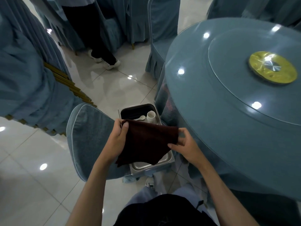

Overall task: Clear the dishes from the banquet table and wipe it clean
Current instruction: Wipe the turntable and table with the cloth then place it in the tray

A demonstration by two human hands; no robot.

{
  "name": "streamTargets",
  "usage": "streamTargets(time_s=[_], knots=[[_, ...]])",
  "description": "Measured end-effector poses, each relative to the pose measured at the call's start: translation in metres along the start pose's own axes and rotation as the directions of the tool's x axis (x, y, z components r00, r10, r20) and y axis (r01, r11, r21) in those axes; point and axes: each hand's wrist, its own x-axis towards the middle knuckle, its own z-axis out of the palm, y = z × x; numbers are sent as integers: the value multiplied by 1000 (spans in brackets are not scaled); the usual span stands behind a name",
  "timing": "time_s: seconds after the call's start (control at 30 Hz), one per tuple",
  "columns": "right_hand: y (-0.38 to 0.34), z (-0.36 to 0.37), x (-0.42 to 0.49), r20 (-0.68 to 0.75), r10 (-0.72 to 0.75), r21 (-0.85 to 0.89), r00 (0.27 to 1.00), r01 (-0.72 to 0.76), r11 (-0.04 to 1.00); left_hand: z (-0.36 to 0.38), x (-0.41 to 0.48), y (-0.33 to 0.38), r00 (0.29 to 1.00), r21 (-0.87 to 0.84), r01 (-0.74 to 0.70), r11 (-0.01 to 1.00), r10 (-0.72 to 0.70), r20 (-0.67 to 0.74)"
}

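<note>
I hold a dark maroon cloth (146, 141) spread between both hands above a steel pan (164, 163). My left hand (117, 141) pinches its upper left corner; my right hand (184, 144) pinches its right edge. The pan sits on the seat of a blue-covered chair (88, 136) and holds a white cup (150, 116) and a white spoon (140, 118); the cloth hides most of its inside. To the right stands the round banquet table (203, 111) with a glass turntable (244, 75) and a gold hub (272, 69). No dishes show on the visible tabletop.
Blue-covered chairs crowd the left (24, 75) and the back (162, 30). A person's dark trouser legs and white shoes (110, 64) stand on the glossy tiled floor (32, 176) at the back. My own legs are below.
</note>
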Motion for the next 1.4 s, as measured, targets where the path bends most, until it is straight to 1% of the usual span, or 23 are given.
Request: streamTargets(time_s=[0.1,0.17,0.2,0.23,0.27,0.3,0.33,0.37,0.4,0.43,0.47,0.53,0.6,0.67,0.73,0.87,1.0,1.07,1.2,1.27,1.33,1.4], knots=[[-4,0,-2,-78,-19,90,997,26,996,-4,4,-13,998,-76,50,996,-53,-43],[-8,1,-3,-134,-44,123,990,61,990,-1,4,-19,988,-214,133,968,-146,-46],[-9,2,-2,-165,-53,121,985,73,990,0,4,-22,977,-311,199,929,-213,-9],[-9,3,-1,-202,-56,106,978,78,991,1,2,-23,962,-410,268,872,-263,70],[-8,3,0,-240,-55,84,969,77,993,3,0,-26,943,-490,333,806,-287,168],[-6,2,2,-274,-51,77,960,75,994,4,-3,-29,921,-524,386,759,-283,269],[-4,1,3,-304,-44,95,952,77,993,5,-7,-33,899,-519,419,745,-260,353],[-3,0,3,-331,-33,130,943,80,988,7,-11,-34,883,-479,423,769,-232,408],[-2,-1,2,-345,-17,170,938,81,982,9,-16,-35,875,-421,413,808,-224,428],[-1,-3,1,-341,3,213,940,74,974,11,-19,-38,886,-381,389,839,-227,405],[-1,-5,-1,-307,24,252,952,57,966,14,-21,-41,901,-385,379,841,-239,363],[1,-11,-6,-165,39,281,985,9,960,15,-23,-46,923,-447,364,817,-250,293],[4,-16,-12,-76,51,165,996,-38,986,12,-21,-49,939,-479,331,813,-233,253],[7,-17,-15,-101,56,-5,993,-57,998,6,-20,-52,944,-479,317,819,-221,247],[10,-16,-16,-161,22,-99,987,-38,994,2,-20,-54,945,-445,309,840,-219,242],[14,-9,-14,-182,-25,-126,983,2,992,6,-20,-57,941,-337,326,883,-267,209],[14,-12,-14,-126,-107,-216,986,78,973,7,-19,-61,935,-145,343,928,-322,149],[13,-15,-14,-84,-112,-246,990,88,965,3,-18,-61,935,-56,334,941,-323,147],[12,-16,-13,12,-42,-317,999,44,947,-4,-20,-57,914,-37,326,944,-306,266],[13,-15,-11,32,-29,-423,999,40,905,-5,-19,-62,915,43,292,955,-292,278],[15,-14,-7,20,-34,-575,999,39,817,-5,-17,-69,940,201,230,952,-271,209],[18,-13,-5,4,-56,-664,998,45,747,-2,-19,-71,957,291,211,933,-258,132]])
